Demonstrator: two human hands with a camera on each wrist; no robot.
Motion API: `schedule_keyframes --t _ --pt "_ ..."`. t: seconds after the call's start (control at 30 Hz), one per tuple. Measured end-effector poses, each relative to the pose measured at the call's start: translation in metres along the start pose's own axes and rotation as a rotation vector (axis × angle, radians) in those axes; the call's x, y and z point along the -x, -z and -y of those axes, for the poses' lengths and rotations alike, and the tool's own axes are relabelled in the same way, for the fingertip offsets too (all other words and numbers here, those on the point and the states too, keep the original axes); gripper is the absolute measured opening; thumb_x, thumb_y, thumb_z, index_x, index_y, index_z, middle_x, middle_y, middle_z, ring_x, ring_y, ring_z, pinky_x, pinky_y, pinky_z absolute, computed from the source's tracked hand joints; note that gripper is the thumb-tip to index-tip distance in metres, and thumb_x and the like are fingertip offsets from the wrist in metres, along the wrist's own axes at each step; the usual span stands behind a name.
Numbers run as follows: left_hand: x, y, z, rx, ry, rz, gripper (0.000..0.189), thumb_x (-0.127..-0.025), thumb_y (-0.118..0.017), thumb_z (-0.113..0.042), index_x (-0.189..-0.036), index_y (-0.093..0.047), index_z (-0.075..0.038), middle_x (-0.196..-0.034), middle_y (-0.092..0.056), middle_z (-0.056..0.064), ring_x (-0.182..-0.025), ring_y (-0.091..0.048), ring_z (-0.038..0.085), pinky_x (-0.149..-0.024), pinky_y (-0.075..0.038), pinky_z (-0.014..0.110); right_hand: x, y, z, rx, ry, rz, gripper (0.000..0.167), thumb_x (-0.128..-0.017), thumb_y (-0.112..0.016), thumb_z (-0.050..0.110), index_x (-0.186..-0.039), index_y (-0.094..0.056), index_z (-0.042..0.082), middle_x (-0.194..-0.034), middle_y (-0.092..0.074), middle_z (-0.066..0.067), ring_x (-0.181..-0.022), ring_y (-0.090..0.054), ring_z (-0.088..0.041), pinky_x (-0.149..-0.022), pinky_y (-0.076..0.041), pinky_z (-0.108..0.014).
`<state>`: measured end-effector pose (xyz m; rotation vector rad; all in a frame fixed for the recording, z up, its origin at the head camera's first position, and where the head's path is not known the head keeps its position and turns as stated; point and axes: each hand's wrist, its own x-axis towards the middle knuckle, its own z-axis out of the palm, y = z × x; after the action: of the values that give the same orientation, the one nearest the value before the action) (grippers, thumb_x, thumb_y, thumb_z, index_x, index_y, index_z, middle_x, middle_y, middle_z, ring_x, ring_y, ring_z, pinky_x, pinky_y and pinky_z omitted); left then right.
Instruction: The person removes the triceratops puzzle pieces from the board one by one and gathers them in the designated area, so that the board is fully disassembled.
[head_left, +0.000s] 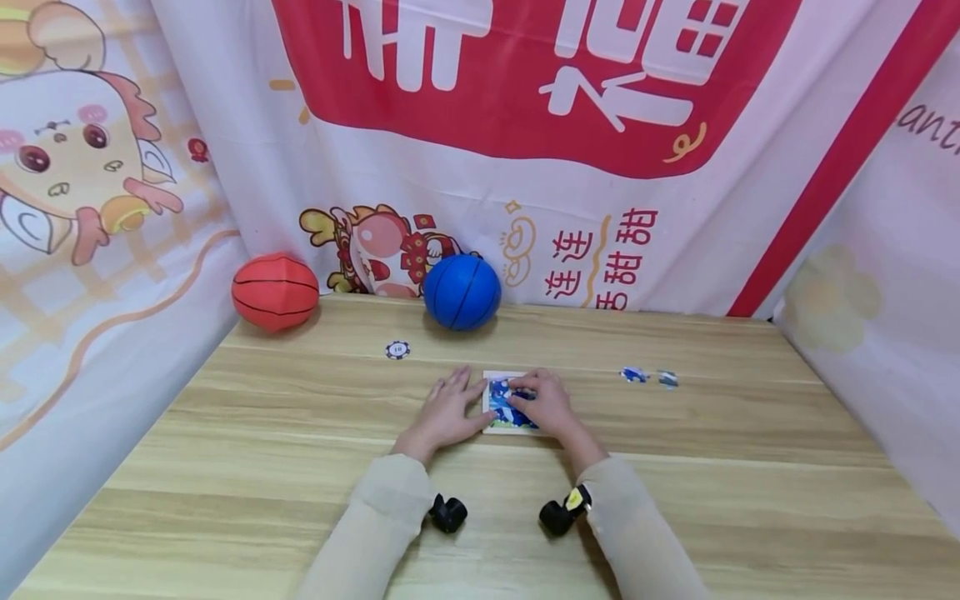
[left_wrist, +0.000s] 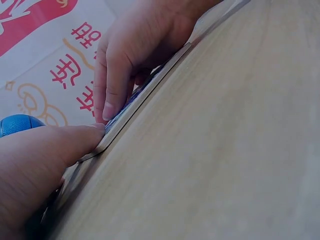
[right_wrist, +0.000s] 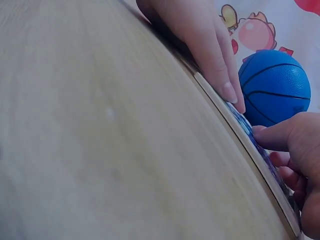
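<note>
This is a cloth-walled table booth; the kind of building cannot be told. A white, red-printed fabric backdrop (head_left: pixel 480 125) fills the top centre, pale cartoon-printed cloth (head_left: pixel 75 242) the left, pale flower-printed cloth (head_left: pixel 885 250) the right, around a pale wood-grain table (head_left: pixel 225 483) below.

The puzzle (head_left: pixel 498 402) is showing blue, white and green; black lines are crossing a red ball (head_left: pixel 275 293) and a blue ball (head_left: pixel 462 292).

You see red 连连 (head_left: pixel 572 246) and 甜甜 (head_left: pixel 637 223) under cut-off white letters (head_left: pixel 663 110) on the back cloth (head_left: pixel 525 187); "ant" (head_left: pixel 928 122) on the right cloth (head_left: pixel 900 258); the chip's (head_left: pixel 398 350) number is too tiny.
</note>
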<state>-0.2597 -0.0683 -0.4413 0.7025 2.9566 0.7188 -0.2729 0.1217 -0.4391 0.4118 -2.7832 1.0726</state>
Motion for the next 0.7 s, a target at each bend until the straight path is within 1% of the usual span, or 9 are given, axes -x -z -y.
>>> schedule_keyframes --t 0.07,0.2,0.37,0.47,0.6,0.7 --pt "0.0 0.001 0.0 -0.004 0.001 0.001 0.064 -0.082 -0.046 -0.052 -0.132 -0.036 -0.014 -0.14 -0.016 0.014 -0.128 -0.009 0.026 -0.101 -0.006 0.042 0.0 0.0 0.002 0.012 -0.021 0.007 0.022 -0.076 -0.067 0.02 -0.096 -0.068 0.013 -0.093 -0.052 -0.001 -0.089 -0.044 -0.021 -0.076 -0.031 -0.039" --pt "0.0 0.001 0.0 -0.007 0.005 0.001 0.065 -0.081 -0.046 -0.053 -0.132 -0.037 -0.014 -0.14 -0.016 0.013 -0.128 -0.008 0.025 -0.101 -0.006 0.041 -0.002 -0.001 0.004 0.039 -0.024 0.004 0.018 -0.075 -0.067 0.021 -0.092 -0.068 0.015 -0.092 -0.054 0.0 -0.089 -0.046 -0.021 -0.077 -0.03 -0.039" --pt "-0.001 0.0 0.0 -0.001 0.003 -0.007 0.064 -0.081 -0.047 -0.053 -0.131 -0.038 -0.014 -0.14 -0.017 0.014 -0.128 -0.008 0.025 -0.101 -0.006 0.041 -0.006 -0.004 0.005 0.055 -0.031 -0.018 0.012 -0.074 -0.068 0.021 -0.083 -0.067 0.014 -0.085 -0.055 0.001 -0.085 -0.049 -0.019 -0.076 -0.03 -0.039" --pt "-0.001 -0.001 0.001 0.007 0.004 -0.008 0.064 -0.081 -0.047 -0.052 -0.131 -0.038 -0.014 -0.14 -0.017 0.014 -0.128 -0.008 0.024 -0.101 -0.006 0.041 -0.008 -0.006 0.005 0.048 -0.057 -0.027 0.009 -0.073 -0.068 0.02 -0.079 -0.065 0.014 -0.079 -0.053 0.002 -0.08 -0.048 -0.018 -0.074 -0.029 -0.039" --pt "-0.002 -0.002 0.001 0.011 0.003 -0.008 0.064 -0.081 -0.048 -0.052 -0.131 -0.038 -0.014 -0.14 -0.017 0.014 -0.128 -0.008 0.025 -0.101 -0.006 0.042 -0.01 -0.008 0.006 0.038 -0.086 -0.03 0.007 -0.073 -0.068 0.019 -0.077 -0.063 0.014 -0.076 -0.052 0.004 -0.076 -0.047 -0.016 -0.073 -0.028 -0.037" --pt "-0.001 -0.001 0.0 0.012 0.007 -0.007 0.064 -0.081 -0.048 -0.052 -0.131 -0.038 -0.014 -0.14 -0.017 0.014 -0.128 -0.008 0.025 -0.101 -0.006 0.042 -0.011 -0.007 0.008 0.019 -0.086 -0.036 0.007 -0.073 -0.068 0.017 -0.076 -0.063 0.013 -0.074 -0.053 0.003 -0.074 -0.048 -0.015 -0.072 -0.027 -0.037"
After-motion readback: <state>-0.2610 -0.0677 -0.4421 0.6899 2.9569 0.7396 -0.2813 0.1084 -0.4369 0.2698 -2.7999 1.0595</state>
